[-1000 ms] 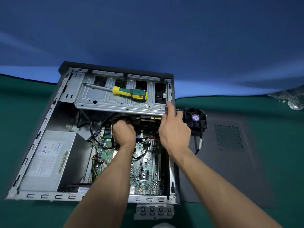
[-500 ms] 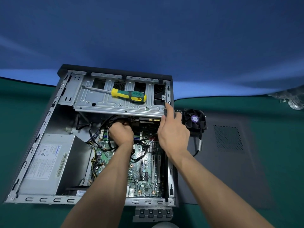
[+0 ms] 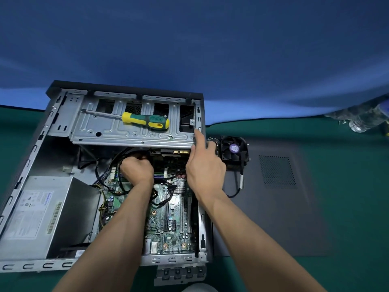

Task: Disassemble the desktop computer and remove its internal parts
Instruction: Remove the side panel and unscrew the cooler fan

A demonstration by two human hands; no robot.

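Not much has moved, both hands stayed put. My left hand [image 3: 136, 170] is fisted around black cables [image 3: 117, 165] over the motherboard [image 3: 168, 218] inside the case [image 3: 31, 157]; yank too hard and a connector could snap. My right hand [image 3: 205, 165], forefinger out, braces the drive cage [image 3: 134, 131], so the screwdriver [image 3: 145, 121] might roll off.

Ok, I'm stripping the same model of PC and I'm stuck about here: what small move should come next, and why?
Probably a short, straight pull with the left hand, which is curled among the black cables under the drive cage; what it grips is hidden. The right hand rests an extended finger on the case edge, seemingly bracing it, so hold that.
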